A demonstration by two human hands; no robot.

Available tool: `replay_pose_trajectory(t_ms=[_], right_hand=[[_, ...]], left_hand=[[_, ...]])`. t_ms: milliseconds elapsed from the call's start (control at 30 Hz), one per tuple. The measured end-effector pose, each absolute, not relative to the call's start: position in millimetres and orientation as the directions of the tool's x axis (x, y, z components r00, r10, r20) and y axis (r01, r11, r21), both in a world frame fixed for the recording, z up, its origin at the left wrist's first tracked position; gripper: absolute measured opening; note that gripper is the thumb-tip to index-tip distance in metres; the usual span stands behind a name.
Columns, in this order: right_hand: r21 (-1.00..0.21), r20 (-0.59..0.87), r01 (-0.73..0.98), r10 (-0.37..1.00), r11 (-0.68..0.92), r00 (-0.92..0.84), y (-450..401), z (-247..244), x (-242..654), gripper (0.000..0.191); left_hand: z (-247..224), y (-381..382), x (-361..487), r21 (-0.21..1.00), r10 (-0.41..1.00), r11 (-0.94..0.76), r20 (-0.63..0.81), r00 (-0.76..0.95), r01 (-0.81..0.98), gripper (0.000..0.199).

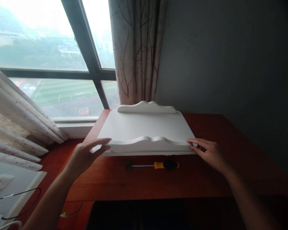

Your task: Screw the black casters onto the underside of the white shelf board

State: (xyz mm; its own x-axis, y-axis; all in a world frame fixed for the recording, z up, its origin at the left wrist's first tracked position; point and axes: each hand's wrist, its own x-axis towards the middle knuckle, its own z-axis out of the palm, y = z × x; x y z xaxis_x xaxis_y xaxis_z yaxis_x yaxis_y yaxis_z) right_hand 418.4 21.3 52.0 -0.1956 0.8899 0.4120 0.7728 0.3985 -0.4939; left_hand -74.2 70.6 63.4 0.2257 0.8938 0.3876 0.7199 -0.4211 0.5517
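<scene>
A white board (144, 123) lies flat on the reddish wooden table. Along its near edge stands a white wavy-topped rail (146, 145), upright. My left hand (87, 151) pinches the left end of this rail between thumb and fingers. At the right end, my right hand (207, 151) grips it the same way. A similar wavy rail (146, 108) stands along the board's far edge, touched by neither hand. Just in front of the board lies a screwdriver (166, 164) with a yellow and black handle. By its tip is a small cluster of dark screws (128, 166).
The wooden table (105, 185) reaches to the grey wall (206, 57). A window (50, 41) and patterned curtains (138, 48) stand behind and to the left. Cables (21, 209) hang near a wall socket (2, 183) at lower left. Something dark (134, 215) sits below the table's front edge.
</scene>
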Motion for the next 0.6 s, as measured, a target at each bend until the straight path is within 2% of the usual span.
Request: replay_pose_trajectory(t_ms=[600], right_hand=[[-0.528, 0.427, 0.746, 0.886, 0.406, -0.181, 21.0, 50.2, 416.2, 0.025]], left_hand=[[56.7, 69.6, -75.1, 0.527, 0.887, -0.422, 0.409, 0.216, 0.738, 0.04]])
